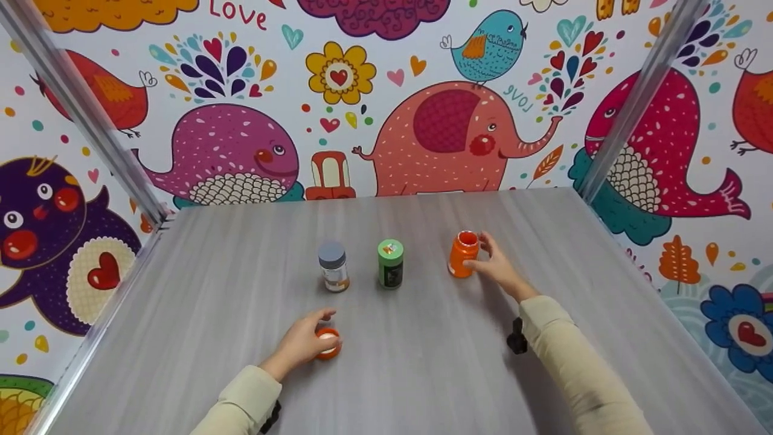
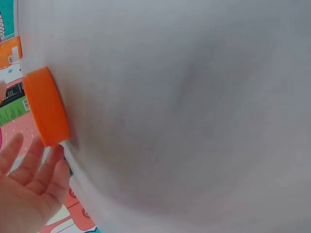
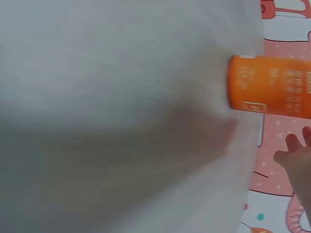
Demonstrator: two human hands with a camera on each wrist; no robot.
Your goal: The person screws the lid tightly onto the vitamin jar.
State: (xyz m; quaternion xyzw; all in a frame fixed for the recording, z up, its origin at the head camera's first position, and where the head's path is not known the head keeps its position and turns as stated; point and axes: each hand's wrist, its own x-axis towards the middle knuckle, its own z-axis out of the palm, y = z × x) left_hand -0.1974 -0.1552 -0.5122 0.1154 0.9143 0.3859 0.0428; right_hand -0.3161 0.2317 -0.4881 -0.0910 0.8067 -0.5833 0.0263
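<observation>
My left hand is at an orange lid that lies on the table with its pale inside up. Thumb and fingers are spread around the lid; in the left wrist view the fingertips come close to its edge, and whether they touch I cannot tell. Farther off on the right stands an upright orange bottle, its mouth uncovered. Beside it is my right hand, thumb and fingers apart along its right side. A gap shows between those fingers and the bottle in the right wrist view.
Between the hands, farther back, stand a clear jar with a grey cap and a dark jar with a green cap. The grey table meets patterned walls, with metal posts at the back corners.
</observation>
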